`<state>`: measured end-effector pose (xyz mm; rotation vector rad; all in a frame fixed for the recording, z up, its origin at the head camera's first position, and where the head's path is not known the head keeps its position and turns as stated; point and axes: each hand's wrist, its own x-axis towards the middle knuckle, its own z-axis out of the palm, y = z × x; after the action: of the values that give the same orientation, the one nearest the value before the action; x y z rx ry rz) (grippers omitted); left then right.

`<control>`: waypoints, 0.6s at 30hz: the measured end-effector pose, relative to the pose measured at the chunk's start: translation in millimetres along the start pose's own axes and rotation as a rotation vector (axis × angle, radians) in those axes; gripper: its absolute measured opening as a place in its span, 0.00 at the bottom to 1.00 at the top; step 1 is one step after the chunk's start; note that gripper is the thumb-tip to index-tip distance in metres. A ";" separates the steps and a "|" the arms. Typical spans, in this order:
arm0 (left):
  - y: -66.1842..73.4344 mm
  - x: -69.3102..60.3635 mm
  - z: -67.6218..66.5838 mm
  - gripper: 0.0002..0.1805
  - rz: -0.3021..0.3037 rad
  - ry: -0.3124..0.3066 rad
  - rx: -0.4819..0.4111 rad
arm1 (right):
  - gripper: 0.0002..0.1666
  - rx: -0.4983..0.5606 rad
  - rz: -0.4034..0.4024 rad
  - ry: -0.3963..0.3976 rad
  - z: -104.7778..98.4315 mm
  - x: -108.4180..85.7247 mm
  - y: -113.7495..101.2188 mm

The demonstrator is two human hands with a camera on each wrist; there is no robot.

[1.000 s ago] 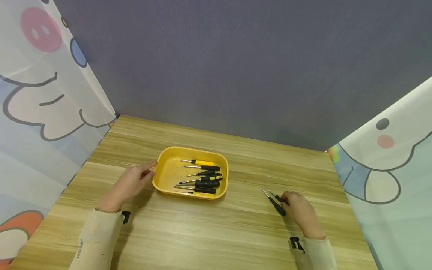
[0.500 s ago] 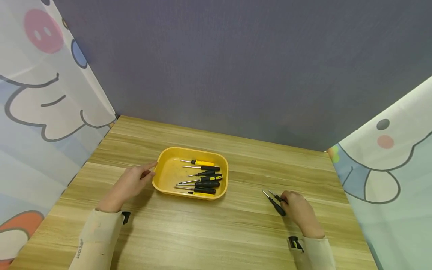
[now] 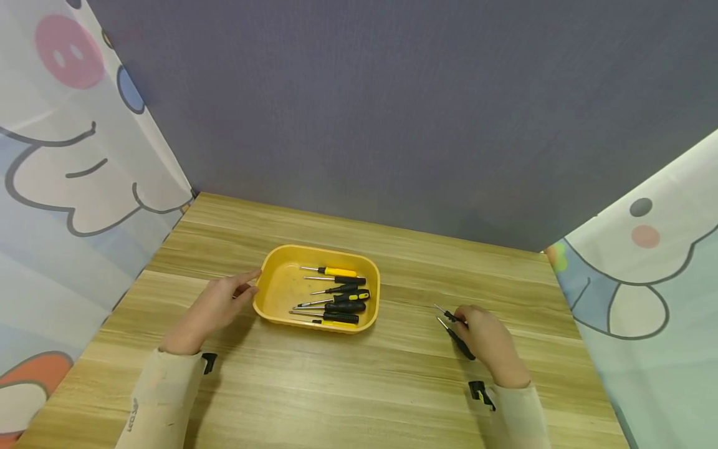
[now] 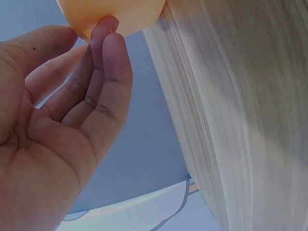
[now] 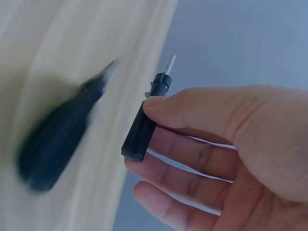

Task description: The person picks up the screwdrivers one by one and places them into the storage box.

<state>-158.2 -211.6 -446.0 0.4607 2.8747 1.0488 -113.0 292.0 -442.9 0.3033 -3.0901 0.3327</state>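
Observation:
My left hand (image 3: 221,302) touches the outside of the yellow plastic tray (image 3: 265,312) at its left end, fingertips against the wall. In the left wrist view its fingers (image 4: 113,82) are slightly bent beside the tray's corner. My right hand (image 3: 489,340) pinches a small black screwdriver (image 5: 142,125) between thumb and fingers, with the short metal tip pointing away. Just above the table it hangs, by the look of the head view. A larger black screwdriver (image 3: 461,344) lies on the table beside that hand, partly hidden by it and blurred in the right wrist view.
Inside the tray several screwdrivers lie side by side, among them a yellow-handled screwdriver (image 3: 339,272) and a black-and-yellow screwdriver (image 3: 353,295). The wooden table (image 3: 336,399) meets a grey panel (image 3: 359,125) at the back. Printed curtains (image 3: 56,162) hang at both sides.
My right hand has lifted the small screwdriver and moved slightly up and left in the head view. The left hand and tray have stayed put.

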 end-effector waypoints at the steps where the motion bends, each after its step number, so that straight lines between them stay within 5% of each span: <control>1: 0.0 0.0 0.2 0.22 0.002 0.001 0.000 | 0.06 -0.004 -0.010 0.008 -0.9 2.1 -3.8; 11: 0.0 -1.3 1.5 0.22 0.008 0.012 0.007 | 0.06 0.037 -0.109 0.040 -9.1 31.8 -50.8; 18: 1.0 -1.2 1.4 0.22 -0.006 0.007 0.007 | 0.04 0.036 -0.255 0.089 -16.2 54.9 -87.9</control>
<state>-156.6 -210.3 -446.5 0.4492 2.8855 1.0414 -149.9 200.7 -406.5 0.6563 -2.9146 0.3812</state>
